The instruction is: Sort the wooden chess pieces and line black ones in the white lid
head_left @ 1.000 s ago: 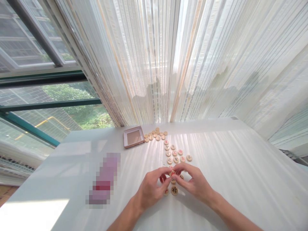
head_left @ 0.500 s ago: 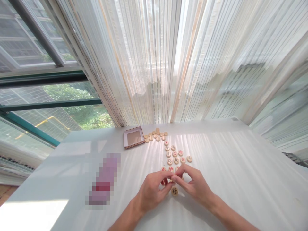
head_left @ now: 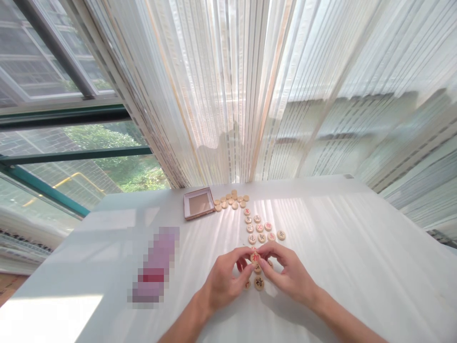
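Note:
Between the fingertips of my left hand (head_left: 226,276) and my right hand (head_left: 285,267) is a round wooden Chinese chess piece (head_left: 255,257) with a red character facing up. Both hands are closed on it from either side. Below it lies a piece with a black character (head_left: 259,283), and another piece (head_left: 247,285) is partly covered by my left hand. Several pieces near my fingers are hidden in part. Beyond my hands, rows of face-up pieces with red and black characters (head_left: 262,237) lie on the white table (head_left: 339,267).
Toward the far edge, several blank-looking pieces (head_left: 234,206) are clustered beside an open shallow box (head_left: 185,212). A pixelated purple object (head_left: 160,259) lies on the left of the table. String curtains (head_left: 232,95) hang behind the table's far edge.
The piece between my fingers has turned, so its red character now shows. My hands have barely shifted, and another piece near my left fingers has come into view.

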A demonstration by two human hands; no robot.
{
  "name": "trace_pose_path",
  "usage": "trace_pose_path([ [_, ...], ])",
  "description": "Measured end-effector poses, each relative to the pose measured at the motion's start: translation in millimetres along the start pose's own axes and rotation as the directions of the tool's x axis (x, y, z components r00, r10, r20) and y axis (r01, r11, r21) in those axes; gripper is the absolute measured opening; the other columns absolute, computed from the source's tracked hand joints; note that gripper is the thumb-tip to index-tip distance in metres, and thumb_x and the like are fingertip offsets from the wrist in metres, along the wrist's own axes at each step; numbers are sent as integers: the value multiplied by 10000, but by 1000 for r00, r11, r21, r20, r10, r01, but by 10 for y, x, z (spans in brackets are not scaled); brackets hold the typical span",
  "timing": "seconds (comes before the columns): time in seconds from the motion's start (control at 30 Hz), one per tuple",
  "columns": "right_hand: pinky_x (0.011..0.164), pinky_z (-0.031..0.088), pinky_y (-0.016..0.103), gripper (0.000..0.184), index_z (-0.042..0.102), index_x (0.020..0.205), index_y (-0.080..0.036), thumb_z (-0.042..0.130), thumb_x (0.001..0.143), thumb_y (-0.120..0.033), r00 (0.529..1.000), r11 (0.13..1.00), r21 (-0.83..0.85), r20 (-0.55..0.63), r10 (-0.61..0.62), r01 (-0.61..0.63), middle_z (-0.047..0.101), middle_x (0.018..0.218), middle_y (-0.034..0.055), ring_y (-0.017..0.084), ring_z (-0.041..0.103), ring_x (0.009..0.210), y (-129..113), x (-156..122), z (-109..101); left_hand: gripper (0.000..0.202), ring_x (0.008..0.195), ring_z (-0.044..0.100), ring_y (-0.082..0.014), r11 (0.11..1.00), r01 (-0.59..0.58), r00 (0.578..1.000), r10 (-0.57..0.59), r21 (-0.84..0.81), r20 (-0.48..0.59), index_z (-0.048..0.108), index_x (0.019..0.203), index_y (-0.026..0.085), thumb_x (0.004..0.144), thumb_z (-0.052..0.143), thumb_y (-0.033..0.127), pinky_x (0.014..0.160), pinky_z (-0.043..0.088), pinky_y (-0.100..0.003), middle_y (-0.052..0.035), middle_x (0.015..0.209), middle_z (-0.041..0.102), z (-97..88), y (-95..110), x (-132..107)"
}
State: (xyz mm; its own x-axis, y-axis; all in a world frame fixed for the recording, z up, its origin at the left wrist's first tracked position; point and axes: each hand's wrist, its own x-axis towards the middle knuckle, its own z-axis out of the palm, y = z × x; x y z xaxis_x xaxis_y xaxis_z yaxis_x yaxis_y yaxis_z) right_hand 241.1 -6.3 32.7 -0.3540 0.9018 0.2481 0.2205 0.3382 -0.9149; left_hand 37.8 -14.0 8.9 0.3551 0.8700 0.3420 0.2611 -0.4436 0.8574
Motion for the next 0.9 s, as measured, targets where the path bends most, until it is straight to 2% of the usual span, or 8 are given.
trace_pose_path([
  [0.27, 704, 571, 287, 190, 694, 895, -205, 615, 949, -369, 998, 999, -29, -52, 29, -30, 715, 803, 38, 179, 682, 730, 28, -1, 21, 249, 694, 660, -119, 999, -11, 1000, 11, 51, 6, 644, 1185, 230, 936, 630, 221, 696, 583, -244, -32, 989, 756, 1, 23, 14],
  [0.53, 730, 574, 302, 224, 702, 953, -219, 527, 998, -351, 999, 996, -89, -43, -26, 22, 752, 880, 51, 195, 706, 782, 60, -17, 18, 230, 675, 663, -122, 991, -29, 999, 34, 129, -35, 653, 1126, 224, 899, 680, 246, 679, 587, -245, -25, 939, 756, -22, 14, 21],
  [0.7, 719, 570, 329, 217, 689, 986, -230, 514, 993, -357, 980, 978, -200, -178, -88, 51, 745, 886, 60, 215, 699, 778, 112, 36, -90, 238, 711, 664, -138, 971, 16, 986, 24, 238, -166, 644, 1140, 219, 916, 672, 295, 717, 578, -281, -30, 944, 737, -209, -42, 93],
  [0.8, 745, 570, 338, 211, 682, 1005, -235, 526, 989, -376, 958, 968, -252, -281, -57, -17, 747, 899, 54, 226, 706, 814, 172, 80, -230, 222, 789, 669, -161, 951, 64, 976, 4, 304, -217, 655, 1154, 235, 944, 639, 304, 765, 565, -310, -40, 1004, 725, -343, -128, 148],
  [0.9, 793, 571, 357, 241, 685, 1008, -227, 547, 981, -423, 915, 959, -263, -404, -7, -109, 759, 916, 65, 246, 720, 865, 263, 130, -388, 228, 854, 670, -190, 915, 82, 975, 8, 395, -221, 659, 1176, 241, 959, 615, 300, 811, 556, -353, -53, 1049, 717, -423, -235, 172],
])
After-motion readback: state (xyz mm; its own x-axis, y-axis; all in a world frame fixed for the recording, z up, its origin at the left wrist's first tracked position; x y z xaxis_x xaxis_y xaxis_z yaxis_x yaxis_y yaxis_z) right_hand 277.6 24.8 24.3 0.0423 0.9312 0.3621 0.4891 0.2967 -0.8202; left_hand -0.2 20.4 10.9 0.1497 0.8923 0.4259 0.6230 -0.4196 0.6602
